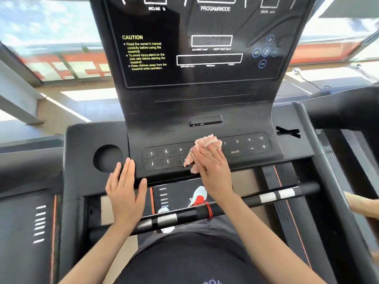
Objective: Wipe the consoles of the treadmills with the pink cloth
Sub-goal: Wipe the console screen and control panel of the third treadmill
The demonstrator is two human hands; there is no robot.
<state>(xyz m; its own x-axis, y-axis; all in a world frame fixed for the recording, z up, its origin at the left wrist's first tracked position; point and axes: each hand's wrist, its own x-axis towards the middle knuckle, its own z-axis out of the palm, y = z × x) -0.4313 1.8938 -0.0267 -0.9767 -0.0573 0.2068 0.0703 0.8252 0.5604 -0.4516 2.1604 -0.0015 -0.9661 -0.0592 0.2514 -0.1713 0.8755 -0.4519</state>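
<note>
black treadmill console fills the view; left hand lies flat on its front edge, fingers straight and together; right hand, fingers straight and together, presses the crumpled pink cloth onto the button panel

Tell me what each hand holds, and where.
Nothing is gripped. The right hand presses flat on the pink cloth; the left hand rests flat on the console.

We spot black console, yellow caution text, blue-ringed buttons; pink cloth, whitish mottling; black handlebar, silver bands, red cord.
</note>
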